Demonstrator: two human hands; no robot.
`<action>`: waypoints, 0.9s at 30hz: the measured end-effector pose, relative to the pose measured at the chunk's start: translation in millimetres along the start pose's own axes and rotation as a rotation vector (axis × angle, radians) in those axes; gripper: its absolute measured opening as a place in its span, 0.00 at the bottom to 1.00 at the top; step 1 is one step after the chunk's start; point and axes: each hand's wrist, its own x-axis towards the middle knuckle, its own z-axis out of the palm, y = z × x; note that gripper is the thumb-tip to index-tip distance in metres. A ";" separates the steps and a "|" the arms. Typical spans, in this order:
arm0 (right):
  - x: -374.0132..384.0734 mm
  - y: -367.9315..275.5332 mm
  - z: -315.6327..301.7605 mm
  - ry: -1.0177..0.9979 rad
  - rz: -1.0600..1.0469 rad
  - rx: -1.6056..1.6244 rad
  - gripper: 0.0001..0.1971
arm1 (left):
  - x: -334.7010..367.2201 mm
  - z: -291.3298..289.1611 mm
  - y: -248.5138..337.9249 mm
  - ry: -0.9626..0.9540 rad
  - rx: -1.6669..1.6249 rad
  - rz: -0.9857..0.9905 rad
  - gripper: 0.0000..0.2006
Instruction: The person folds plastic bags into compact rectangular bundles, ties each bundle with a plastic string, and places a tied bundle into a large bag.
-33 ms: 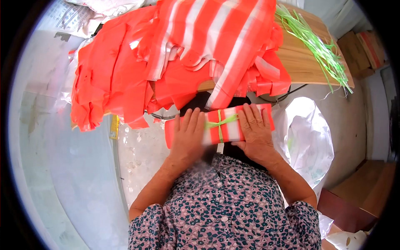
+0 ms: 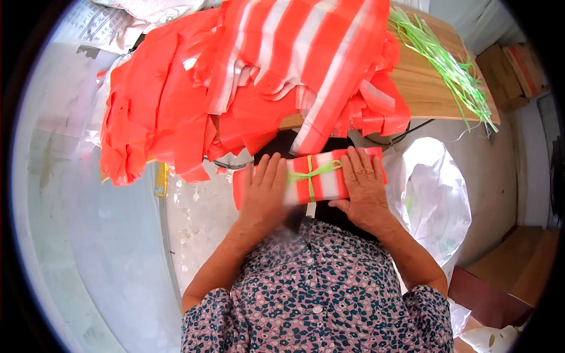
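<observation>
A folded bundle of red-and-white striped plastic bags (image 2: 326, 183) lies across my lap, just above the floral shirt. A green plastic strip (image 2: 312, 174) is tied round its middle in a knot. My left hand (image 2: 263, 191) rests flat on the bundle's left part, fingers stretched out; its thumb side is a little blurred. On the right part lies my right hand (image 2: 364, 187), fingers also extended and the thumb pointing inward at the near edge. Both palms touch the bundle from above, and neither hand's fingers wrap round it.
Ahead, a heap of red plastic bags (image 2: 159, 106) and striped bags (image 2: 306, 47) covers much of a wooden table (image 2: 426, 97). Green strips (image 2: 441, 59) lie at its right end. A white plastic sack (image 2: 438, 200) stands at my right, near cardboard boxes (image 2: 500, 267).
My right hand has shifted very slightly to the right on the bundle. The left hand and the bundle look almost the same.
</observation>
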 end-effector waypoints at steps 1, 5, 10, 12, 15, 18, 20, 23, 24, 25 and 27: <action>-3.1 1.2 -3.0 -0.021 0.047 0.016 0.43 | -3.3 -4.5 -1.8 0.004 0.001 -0.001 0.41; -5.7 8.5 -18.9 -0.054 0.126 0.071 0.41 | -21.5 -14.8 -17.8 -0.009 -0.186 -0.214 0.42; 39.2 3.0 -18.5 0.073 0.001 0.148 0.31 | -23.9 -24.3 -29.8 0.180 -1.385 -1.019 0.35; 59.8 1.0 -14.6 0.034 -0.059 0.316 0.28 | -24.2 -18.6 -37.6 0.160 -1.460 -1.002 0.34; 74.2 2.9 -16.6 -0.098 -0.094 0.152 0.20 | -19.1 -24.7 -31.8 0.209 -1.559 -1.017 0.32; 74.3 14.1 -28.1 -0.277 -0.119 0.215 0.29 | -15.9 -45.9 -16.8 0.387 -1.486 -0.845 0.32; 72.4 22.6 -34.1 -0.229 -0.199 0.484 0.31 | -18.2 -58.3 -10.9 0.404 -1.417 -0.686 0.32; 70.3 13.5 -67.7 -0.447 -0.042 0.581 0.32 | -10.8 -68.4 -3.5 0.438 -1.366 -0.442 0.32; 67.7 8.2 -75.4 -0.446 -0.028 0.561 0.30 | -9.0 -69.9 -3.3 0.450 -1.286 -0.340 0.32; 61.4 8.5 -75.6 -0.436 -0.009 0.559 0.30 | -5.2 -71.2 -1.5 0.460 -1.209 -0.236 0.32; 45.2 10.6 -75.5 -0.262 -0.085 0.566 0.24 | 8.3 -77.6 7.4 0.481 -1.233 -0.222 0.29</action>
